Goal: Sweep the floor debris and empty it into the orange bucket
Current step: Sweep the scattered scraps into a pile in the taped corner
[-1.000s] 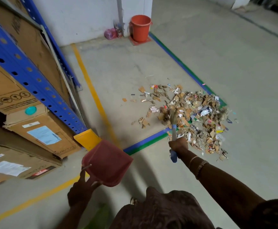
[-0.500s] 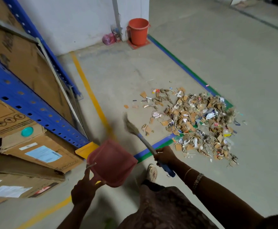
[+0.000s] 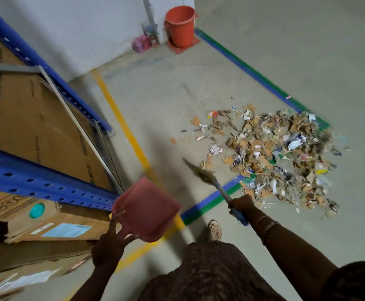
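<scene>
Hard to make out: the broom (image 3: 206, 176) head is smeared by motion blur, so single bristles cannot be told. The dustpan (image 3: 147, 208) handle is hidden inside the grip. The bucket's inside is not visible. The cardboard boxes (image 3: 36, 127) are cut off at the 9 o'clock edge.
Debris pile (image 3: 281, 157): torn brown cardboard mixed with white paper and small coloured bits, spread on the grey floor at 2 to 3 o'clock. It lies over the corner of the blue-green floor tape (image 3: 253, 72), with loose scraps trailing off toward 10 o'clock of the heap.
Orange bucket (image 3: 180, 26): upright against the wall at 12 o'clock, well apart from the pile, with a pink object (image 3: 140, 43) near it at its 9 o'clock.
Left hand (image 3: 109, 244): at 7 o'clock, fingers wrapped on the pink dustpan, which is held in the air and tilted.
Right hand (image 3: 241, 203): at 5 o'clock, fist closed round the broom's shaft, with the blue end sticking out behind.
Change: one second ago the broom head was in the heap. Now it is lifted clear, pointing to 10 o'clock beside the heap's near edge, and closer to the scraps than half a second ago. The dustpan is held as before.
Also: blue rack beam (image 3: 46, 185), yellow floor line (image 3: 122, 122), sandalled foot (image 3: 214, 230).
</scene>
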Demonstrator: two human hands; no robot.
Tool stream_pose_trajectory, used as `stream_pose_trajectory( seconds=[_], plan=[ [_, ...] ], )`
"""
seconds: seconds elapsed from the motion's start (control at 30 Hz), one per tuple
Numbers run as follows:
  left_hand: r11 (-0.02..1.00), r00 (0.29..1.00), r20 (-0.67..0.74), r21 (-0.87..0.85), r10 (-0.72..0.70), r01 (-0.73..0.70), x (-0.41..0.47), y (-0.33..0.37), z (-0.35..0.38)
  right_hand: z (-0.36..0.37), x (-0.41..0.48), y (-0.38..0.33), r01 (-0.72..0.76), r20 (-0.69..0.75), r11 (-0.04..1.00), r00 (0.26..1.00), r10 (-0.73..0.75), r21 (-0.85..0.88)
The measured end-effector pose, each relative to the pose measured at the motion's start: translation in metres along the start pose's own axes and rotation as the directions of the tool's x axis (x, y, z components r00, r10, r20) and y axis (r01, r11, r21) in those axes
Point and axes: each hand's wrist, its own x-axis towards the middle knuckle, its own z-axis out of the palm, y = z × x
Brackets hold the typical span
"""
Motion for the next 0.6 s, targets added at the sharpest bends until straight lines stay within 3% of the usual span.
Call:
stream_pose_trajectory(
  seconds=[0.13,0.23,0.33,0.47,0.53,0.6],
  plan=[
    [0.998,0.999,-0.046,0.055,-0.022,0.024,0.047,0.001,0.01,-0.026,0.0,-0.017,0.065,-0.124,0.995,0.991,-0.055,0.077],
    [0.983,0.997,0.072,-0.18,-0.009,0.022,0.058,0.027,-0.005,-0.038,0.005,-0.022,0.093,-0.15,0.994,0.985,-0.083,0.065],
    [0.958,0.983,0.011,-0.229,0.181,-0.174,0.081,0.026,-0.011,-0.048,-0.059,-0.054,0.144,-0.155,0.989,0.979,-0.135,0.045],
    [0.954,0.995,0.032,-0.288,0.091,-0.078,0.08,0.05,-0.039,-0.046,-0.11,-0.073,0.183,-0.079,0.981,0.981,-0.178,0.071],
    [0.983,0.997,-0.001,-0.165,0.082,-0.081,0.09,0.044,-0.042,-0.039,-0.126,-0.072,0.203,-0.041,0.976,0.979,-0.2,0.084],
    [0.981,0.999,0.004,-0.188,0.049,-0.047,0.133,0.013,-0.028,-0.029,-0.135,-0.071,0.223,-0.019,0.971,0.975,-0.222,0.08]
  ],
)
